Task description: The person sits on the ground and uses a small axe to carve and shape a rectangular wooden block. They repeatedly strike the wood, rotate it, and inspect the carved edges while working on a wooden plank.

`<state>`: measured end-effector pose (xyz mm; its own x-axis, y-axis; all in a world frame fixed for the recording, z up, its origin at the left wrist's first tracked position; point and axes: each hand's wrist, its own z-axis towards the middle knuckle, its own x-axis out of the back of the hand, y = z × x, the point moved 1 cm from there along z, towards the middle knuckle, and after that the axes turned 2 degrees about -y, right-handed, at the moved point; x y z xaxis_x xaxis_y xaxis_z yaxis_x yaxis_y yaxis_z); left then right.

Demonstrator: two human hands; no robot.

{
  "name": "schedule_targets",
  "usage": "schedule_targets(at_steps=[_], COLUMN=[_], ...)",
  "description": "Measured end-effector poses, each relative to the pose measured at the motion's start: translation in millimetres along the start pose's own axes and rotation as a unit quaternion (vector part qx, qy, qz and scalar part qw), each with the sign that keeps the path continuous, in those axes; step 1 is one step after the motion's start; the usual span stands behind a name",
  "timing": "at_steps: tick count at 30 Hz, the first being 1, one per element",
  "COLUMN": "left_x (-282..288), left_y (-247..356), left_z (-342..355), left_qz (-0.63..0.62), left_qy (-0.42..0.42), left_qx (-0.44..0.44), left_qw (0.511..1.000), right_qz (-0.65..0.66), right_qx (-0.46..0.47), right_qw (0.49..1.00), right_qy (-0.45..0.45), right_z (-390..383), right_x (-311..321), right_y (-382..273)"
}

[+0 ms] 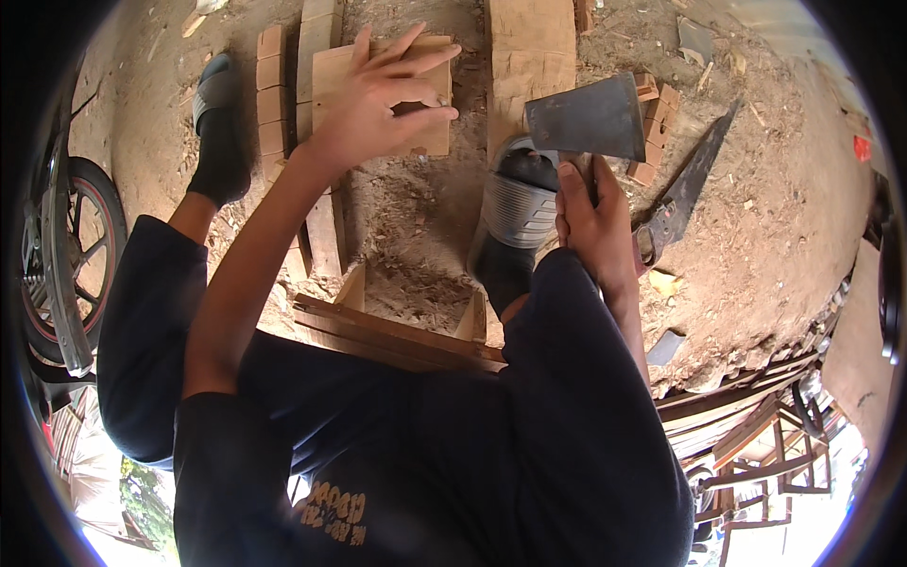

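My left hand point(383, 99) is over a flat, squarish wooden board point(335, 71). Its thumb and index finger are pinched near the board's right edge, around a small thing too tiny to name. The other fingers of that hand fan out. In my right hand point(597, 213) is a hatchet point(588, 118) with a broad dark blade, held by its handle above my right foot. The blade is raised off the ground, to the right of the board. Beneath the board runs a long wooden plank point(326, 231), and a wider plank point(532, 57) lies between the board and the hatchet.
Bricks point(271, 90) line the left plank, and more bricks point(657, 128) lie behind the hatchet. A handsaw point(699, 170) rests on the dirt at right. Under me is a low wooden seat point(397, 342). A motorcycle wheel point(87, 250) stands far left; wooden furniture point(770, 468) is at lower right.
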<state>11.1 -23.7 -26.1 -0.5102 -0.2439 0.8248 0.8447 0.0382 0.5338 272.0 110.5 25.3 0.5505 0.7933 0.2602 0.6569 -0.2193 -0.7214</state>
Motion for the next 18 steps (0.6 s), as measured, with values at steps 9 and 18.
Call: schedule_targets(at_steps=[9,18], left_x=[0.1,6.5], left_y=[5.2,0.5], left_z=[4.6,1.8], left_qz=[-0.003,-0.037], left_qy=[-0.01,-0.016], left_qx=[-0.012,-0.031], left_qw=[1.0,0.999], right_qz=[0.106,-0.293], right_qx=[-0.079,0.046], right_qw=[0.99,0.938], right_qy=[0.058,0.178], right_z=[60.1,76.7], right_x=[48.7,62.9], right_y=[85.7,130.8])
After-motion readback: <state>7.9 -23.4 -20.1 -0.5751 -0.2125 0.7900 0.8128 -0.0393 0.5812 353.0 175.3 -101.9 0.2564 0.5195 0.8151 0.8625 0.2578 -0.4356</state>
